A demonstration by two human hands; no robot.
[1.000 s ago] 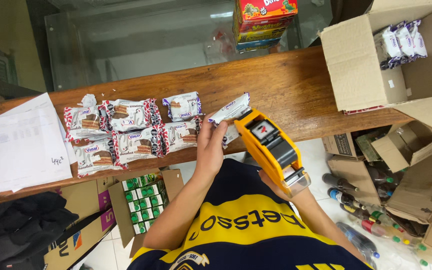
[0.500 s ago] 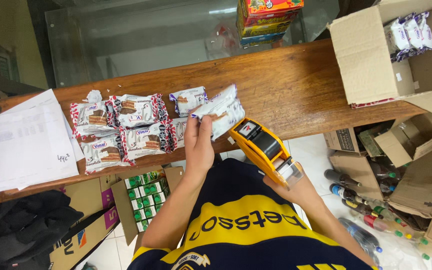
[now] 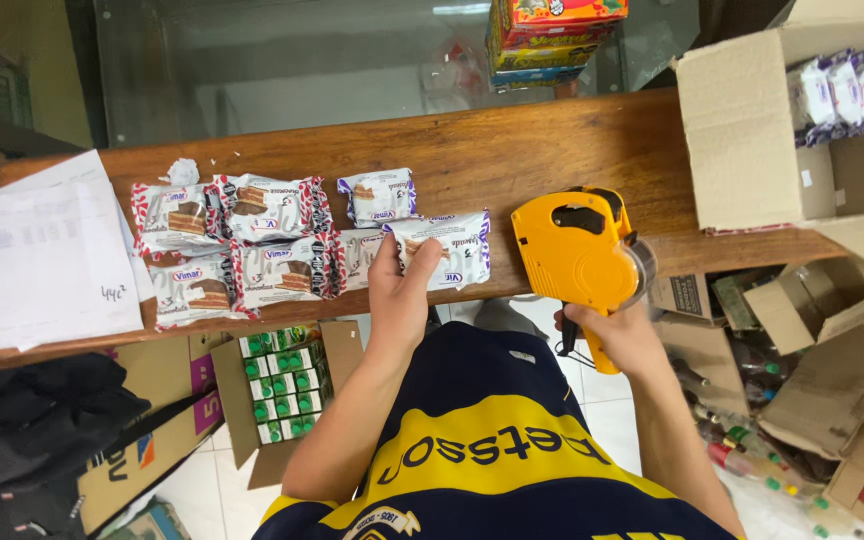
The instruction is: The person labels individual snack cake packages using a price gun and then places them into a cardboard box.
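One purple-trimmed snack packet (image 3: 447, 250), lifted half a second ago, now lies flat on the counter (image 3: 552, 150), pressed by the left hand (image 3: 402, 290). Right hand (image 3: 622, 335) grips the yellow label gun (image 3: 577, 250), now nearer the packet.

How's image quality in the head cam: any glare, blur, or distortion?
Head view: even, soft light and faint shadows on the wooden counter; bright glare on the glass panel behind it; the counter edge bows from wide-angle distortion; left hand, snack packet and yellow label gun in the right hand are sharp.
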